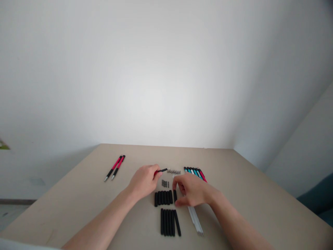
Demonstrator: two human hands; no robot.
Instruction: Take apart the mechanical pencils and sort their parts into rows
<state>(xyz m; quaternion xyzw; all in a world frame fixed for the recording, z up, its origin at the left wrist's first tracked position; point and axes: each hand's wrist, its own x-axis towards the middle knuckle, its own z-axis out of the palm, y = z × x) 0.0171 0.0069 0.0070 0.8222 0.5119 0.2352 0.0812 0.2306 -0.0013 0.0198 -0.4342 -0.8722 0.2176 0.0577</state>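
My left hand (146, 177) is closed around a pen barrel (163, 170), whose dark end points right toward a row of small silver pen tips (174, 172). A bit of red shows at the fingers. My right hand (194, 189) pinches a short black pen grip (175, 196) lengthwise between thumb and forefinger, at the right end of a row of similar black grips (163, 198). Small springs (165, 183) lie between the hands. White pen refills (195, 221) are partly hidden under my right hand.
Nearer me lies a second row of black tubes (168, 222), the rightmost one slanted. Teal, white and red pen barrels (194, 171) are lined up beyond my right hand. Two red-and-black pens (114, 168) rest at the left of the beige table (85, 194). A white wall (156, 86) stands behind it.
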